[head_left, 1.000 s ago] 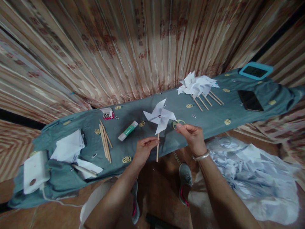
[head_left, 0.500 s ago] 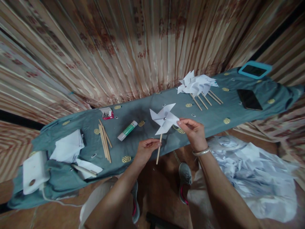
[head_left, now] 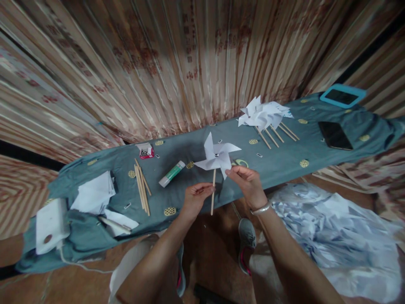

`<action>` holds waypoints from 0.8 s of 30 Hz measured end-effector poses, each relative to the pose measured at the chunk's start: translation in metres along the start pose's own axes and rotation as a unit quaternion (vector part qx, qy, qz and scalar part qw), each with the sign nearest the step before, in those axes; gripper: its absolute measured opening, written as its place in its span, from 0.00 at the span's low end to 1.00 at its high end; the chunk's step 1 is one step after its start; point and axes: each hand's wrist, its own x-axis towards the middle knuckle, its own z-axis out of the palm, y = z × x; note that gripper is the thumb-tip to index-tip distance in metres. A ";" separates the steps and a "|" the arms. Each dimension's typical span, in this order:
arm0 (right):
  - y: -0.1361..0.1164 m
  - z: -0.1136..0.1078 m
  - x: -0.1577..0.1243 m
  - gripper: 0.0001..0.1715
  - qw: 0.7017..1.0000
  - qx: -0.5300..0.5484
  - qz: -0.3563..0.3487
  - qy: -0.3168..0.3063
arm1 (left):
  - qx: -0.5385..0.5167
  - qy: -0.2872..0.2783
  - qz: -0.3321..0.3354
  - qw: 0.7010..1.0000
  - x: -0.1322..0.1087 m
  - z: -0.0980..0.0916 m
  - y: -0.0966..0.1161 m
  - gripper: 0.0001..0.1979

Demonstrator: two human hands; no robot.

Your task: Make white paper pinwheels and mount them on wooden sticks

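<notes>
A white paper pinwheel (head_left: 218, 157) with a shiny pin at its centre is held up over the table's near edge. My left hand (head_left: 198, 198) is closed around its wooden stick, partway down. With thumb and forefinger, my right hand (head_left: 247, 181) pinches the tip of the lower right blade. Left of the pinwheel lies a green and white glue stick (head_left: 172, 174). Beyond it are several loose wooden sticks (head_left: 142, 188) and a small red box of pins (head_left: 146, 151). Several other pinwheels (head_left: 264, 114) lie piled at the back right.
On the cloth-covered table (head_left: 228, 190), a paper stack (head_left: 94, 192), a pen (head_left: 114, 225) and a white corded device (head_left: 51, 226) lie left. A dark phone (head_left: 335, 135) and blue-framed device (head_left: 343, 96) are right. A plastic bag of paper (head_left: 335, 236) stands at lower right.
The pinwheel's blades have turned clockwise, and my right hand has moved down and left with the blade tip. My left hand keeps its hold on the stick. The view has shifted slightly.
</notes>
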 end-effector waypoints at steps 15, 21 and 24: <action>0.004 0.016 -0.005 0.18 0.999 -0.012 0.005 -0.035 | -0.019 -0.014 0.001 1.000 -0.002 0.009 0.000 0.12; 0.004 0.019 -0.006 0.17 0.998 -0.054 -0.024 -0.026 | -0.036 -0.006 0.005 0.999 0.000 0.009 0.002 0.13; 0.002 0.018 -0.009 0.15 0.995 -0.085 -0.040 -0.026 | -0.053 0.004 0.014 0.998 0.003 0.008 0.005 0.12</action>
